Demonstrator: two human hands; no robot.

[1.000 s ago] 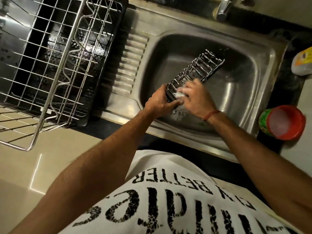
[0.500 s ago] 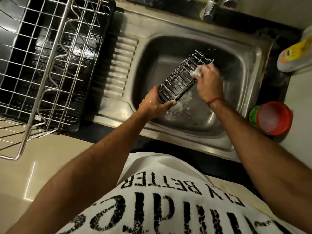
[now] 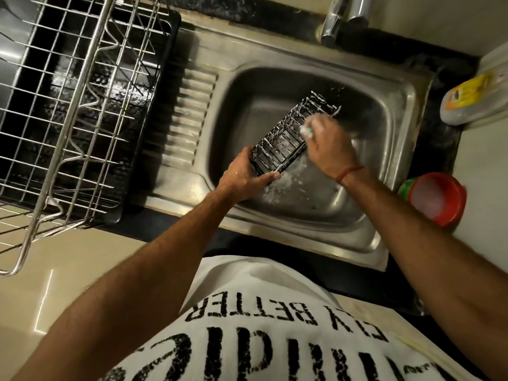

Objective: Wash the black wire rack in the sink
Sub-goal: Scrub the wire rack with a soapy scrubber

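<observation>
Gripping the near end of the black wire rack [image 3: 286, 138], the left hand [image 3: 244, 176] has fingers curled around the rack's lower corner, thumb along the near edge. Rack sits inside the sink [image 3: 406, 105] basin, tilted, long axis running from near-left up toward the far-right of the basin, streaked with white suds along its wires. Right hand [image 3: 330, 145] is over the rack's right side, fingers curled around a small soapy scrubber [image 3: 306, 130] pressed against the wires; scrubber mostly hidden by foam and fingers, exact type unclear. Red thread band [image 3: 349, 173] on the right wrist. Suds [image 3: 277, 188] pooled on the basin floor just below the rack's near end. Faucet [image 3: 334, 20] at the far edge of the sink, above the basin, no stream visible. Ribbed drainboard [image 3: 189, 116] forms the sink's left portion. Left of the sink, a steel dish rack [image 3: 77, 105] sits on a black tray [image 3: 154, 133], its near end overhanging the counter edge. Right of the sink, a red-rimmed tub [image 3: 437, 198] with green side sits on the counter, near the basin's right rim. Farther back on the right of the sink, a pale bottle with yellow label [image 3: 472, 96] lies on its side. White shirt with black lettering [image 3: 275, 325] fills the bottom, below the sink's near edge.
</observation>
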